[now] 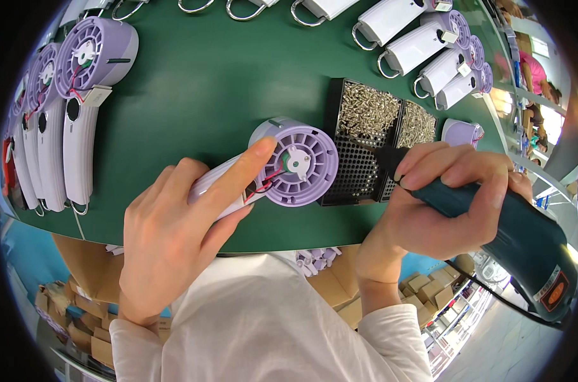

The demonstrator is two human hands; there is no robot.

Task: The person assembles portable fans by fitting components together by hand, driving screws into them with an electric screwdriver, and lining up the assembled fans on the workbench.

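My left hand [177,223] is closed round the white handle of a small handheld fan [305,143] lying on the green table. The fan's round purple head faces up, its motor and red and black wires exposed. In my right hand [451,197] is a dark teal electric screwdriver [521,235], its black nose pointing left. The tip is over a black perforated screw tray [360,170] heaped with small silver screws [368,109] at its far end. Whether the tip touches a screw is too small to tell.
Several fans with purple heads [98,54] lie at the left. More white fan handles with metal loops [416,48] line the far and right side. A purple fan head [462,132] sits beside a second screw tray [418,124]. Cardboard boxes [429,290] stand below the table.
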